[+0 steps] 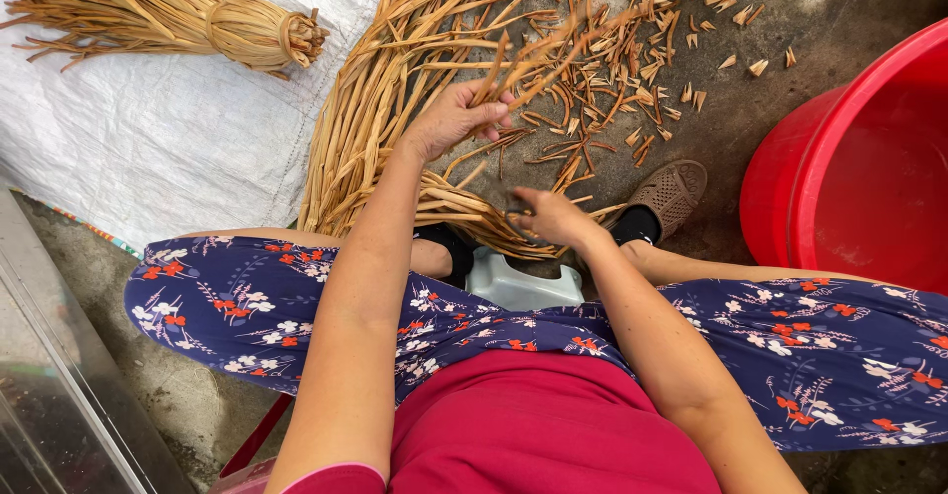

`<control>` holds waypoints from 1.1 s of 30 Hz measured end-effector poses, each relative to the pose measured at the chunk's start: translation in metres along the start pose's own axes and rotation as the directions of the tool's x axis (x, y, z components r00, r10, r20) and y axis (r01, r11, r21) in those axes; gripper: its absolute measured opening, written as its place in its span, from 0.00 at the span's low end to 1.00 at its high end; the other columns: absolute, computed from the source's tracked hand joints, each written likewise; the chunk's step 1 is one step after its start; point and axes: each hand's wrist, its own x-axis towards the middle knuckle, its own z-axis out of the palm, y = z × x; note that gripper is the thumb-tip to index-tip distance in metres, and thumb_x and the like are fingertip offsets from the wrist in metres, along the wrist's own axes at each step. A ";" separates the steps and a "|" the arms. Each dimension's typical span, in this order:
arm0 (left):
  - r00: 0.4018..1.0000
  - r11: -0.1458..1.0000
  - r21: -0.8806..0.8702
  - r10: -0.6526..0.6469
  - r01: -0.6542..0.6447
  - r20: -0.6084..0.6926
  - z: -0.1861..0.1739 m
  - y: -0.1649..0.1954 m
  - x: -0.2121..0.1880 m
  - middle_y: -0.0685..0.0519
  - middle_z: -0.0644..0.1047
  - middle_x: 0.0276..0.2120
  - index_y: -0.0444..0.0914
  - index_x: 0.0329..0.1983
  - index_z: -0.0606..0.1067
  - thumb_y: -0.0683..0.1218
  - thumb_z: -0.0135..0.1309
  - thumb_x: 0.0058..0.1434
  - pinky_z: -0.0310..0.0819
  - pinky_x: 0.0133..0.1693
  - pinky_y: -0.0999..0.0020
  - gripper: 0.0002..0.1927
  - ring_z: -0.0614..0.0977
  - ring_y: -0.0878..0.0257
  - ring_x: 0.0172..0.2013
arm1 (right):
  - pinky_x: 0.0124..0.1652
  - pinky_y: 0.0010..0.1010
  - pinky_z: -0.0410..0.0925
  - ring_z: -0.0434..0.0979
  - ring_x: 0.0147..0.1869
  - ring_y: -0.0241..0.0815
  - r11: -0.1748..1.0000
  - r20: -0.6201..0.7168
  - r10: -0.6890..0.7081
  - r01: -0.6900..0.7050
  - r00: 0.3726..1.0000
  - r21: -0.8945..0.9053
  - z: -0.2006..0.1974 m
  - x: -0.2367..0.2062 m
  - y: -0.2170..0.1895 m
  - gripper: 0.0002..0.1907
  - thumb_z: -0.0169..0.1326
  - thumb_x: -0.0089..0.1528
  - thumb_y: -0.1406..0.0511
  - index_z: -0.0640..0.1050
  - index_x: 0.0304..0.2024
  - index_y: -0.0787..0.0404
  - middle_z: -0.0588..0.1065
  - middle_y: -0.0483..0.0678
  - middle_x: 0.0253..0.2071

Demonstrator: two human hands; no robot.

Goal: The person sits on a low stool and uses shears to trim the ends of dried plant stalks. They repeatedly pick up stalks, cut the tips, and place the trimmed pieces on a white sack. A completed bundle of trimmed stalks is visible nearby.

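Reed strips [395,99], dry and tan, lie in a long curved sheaf on the ground ahead of the seated person's knees; use this sheaf as the landmark. Left hand [452,119] sits on the sheaf's right edge, fingers curled shut around a few strips, lifting their ends up and away from the pile, probably to separate them out. Right hand [548,216] is just below and right of the sheaf's near end, fingers pinched narrow on something small and dark; cannot tell what it is, maybe a tool or a strip end. Cut-off bits [652,60] scatter right of the sheaf, likely trimmings left where they fell. Tied bundle [197,15] lies left of the sheaf on a white woven sheet [148,149], kept apart, looks sorted and off the dirt. Red tub [859,178] stands well right of the sheaf, within reach. White plastic object [518,282] sits below the sheaf between the legs. Brown shoe [667,196] is planted right of the sheaf's near end. Ground is bare grey concrete [810,50], rough, stained. Looks outdoor or a yard, daylight.
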 end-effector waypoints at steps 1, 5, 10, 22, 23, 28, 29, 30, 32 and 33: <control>1.000 0.998 -0.057 0.031 -0.030 0.006 -0.001 0.002 -0.003 0.52 0.82 0.36 0.37 0.52 0.77 0.45 0.58 0.67 0.81 0.36 0.75 0.13 0.81 0.69 0.30 | 0.53 0.40 0.70 0.80 0.54 0.56 1.000 -0.071 -0.009 0.008 0.997 -0.007 -0.007 -0.009 0.000 0.33 0.60 0.59 0.58 0.70 0.66 0.57 0.78 0.60 0.52; 0.997 0.992 -0.105 0.057 -0.063 -0.059 -0.007 0.007 -0.013 0.52 0.81 0.36 0.36 0.53 0.76 0.45 0.58 0.67 0.79 0.34 0.76 0.14 0.80 0.69 0.28 | 0.42 0.35 0.71 0.81 0.43 0.47 0.969 -0.238 0.182 -0.133 0.954 0.210 -0.034 -0.046 0.006 0.31 0.58 0.60 0.59 0.73 0.66 0.54 0.81 0.55 0.45; 0.994 0.990 -0.094 0.098 -0.102 -0.046 -0.010 0.005 -0.016 0.52 0.81 0.36 0.36 0.54 0.76 0.46 0.58 0.67 0.77 0.33 0.77 0.15 0.80 0.69 0.28 | 0.36 0.21 0.68 0.74 0.37 0.29 0.785 -0.478 0.173 0.173 0.861 0.595 -0.048 -0.064 0.014 0.32 0.64 0.59 0.55 0.73 0.63 0.59 0.76 0.41 0.36; 0.994 0.998 -0.054 -0.018 0.024 0.104 0.002 -0.005 -0.017 0.52 0.82 0.37 0.35 0.52 0.78 0.46 0.60 0.66 0.76 0.35 0.76 0.14 0.79 0.70 0.30 | 0.27 0.18 0.60 0.66 0.28 0.26 0.627 -0.507 0.138 0.321 0.851 0.710 -0.050 -0.054 0.021 0.26 0.62 0.63 0.57 0.77 0.60 0.63 0.71 0.39 0.29; 0.996 0.999 -0.042 -0.031 0.035 0.086 0.003 -0.005 -0.016 0.52 0.82 0.36 0.36 0.52 0.78 0.46 0.60 0.66 0.76 0.34 0.77 0.14 0.79 0.70 0.30 | 0.25 0.19 0.59 0.66 0.26 0.27 0.612 -0.509 0.169 0.315 0.844 0.726 -0.050 -0.055 0.020 0.26 0.63 0.62 0.59 0.78 0.59 0.64 0.71 0.40 0.27; 0.998 0.998 -0.014 -0.069 0.069 0.001 0.002 -0.004 -0.015 0.53 0.82 0.35 0.36 0.52 0.78 0.46 0.59 0.66 0.76 0.32 0.77 0.14 0.79 0.70 0.28 | 0.27 0.21 0.62 0.69 0.29 0.27 0.706 -0.597 0.114 0.358 0.794 0.611 -0.050 -0.065 0.012 0.30 0.65 0.60 0.57 0.76 0.62 0.61 0.72 0.40 0.30; 0.998 0.998 -0.019 -0.063 0.063 0.006 0.002 -0.003 -0.015 0.53 0.82 0.35 0.36 0.53 0.77 0.46 0.59 0.66 0.75 0.32 0.77 0.14 0.79 0.70 0.28 | 0.28 0.22 0.62 0.70 0.30 0.28 0.768 -0.591 0.080 0.329 0.802 0.550 -0.049 -0.067 0.010 0.31 0.65 0.60 0.55 0.74 0.63 0.59 0.72 0.40 0.30; 0.998 0.998 -0.026 -0.060 0.060 0.012 0.002 -0.004 -0.015 0.54 0.82 0.35 0.36 0.53 0.77 0.46 0.59 0.66 0.75 0.32 0.77 0.15 0.78 0.71 0.27 | 0.29 0.23 0.62 0.70 0.31 0.28 0.823 -0.580 0.050 0.296 0.813 0.485 -0.047 -0.070 0.008 0.32 0.64 0.60 0.54 0.73 0.63 0.57 0.72 0.39 0.30; 0.998 0.998 -0.034 -0.056 0.057 0.036 0.002 -0.005 -0.014 0.54 0.82 0.36 0.35 0.54 0.78 0.46 0.59 0.66 0.75 0.33 0.77 0.15 0.78 0.71 0.28 | 0.32 0.25 0.64 0.70 0.32 0.30 0.897 -0.578 0.005 0.252 0.816 0.363 -0.043 -0.071 0.004 0.33 0.66 0.58 0.53 0.74 0.63 0.57 0.72 0.40 0.30; 0.997 0.998 -0.033 -0.054 0.056 0.053 0.002 -0.006 -0.013 0.53 0.82 0.36 0.35 0.54 0.78 0.45 0.59 0.66 0.76 0.34 0.77 0.16 0.78 0.71 0.28 | 0.33 0.26 0.66 0.71 0.33 0.31 0.926 -0.576 -0.019 0.231 0.817 0.298 -0.041 -0.070 0.002 0.34 0.66 0.57 0.53 0.75 0.62 0.56 0.72 0.40 0.29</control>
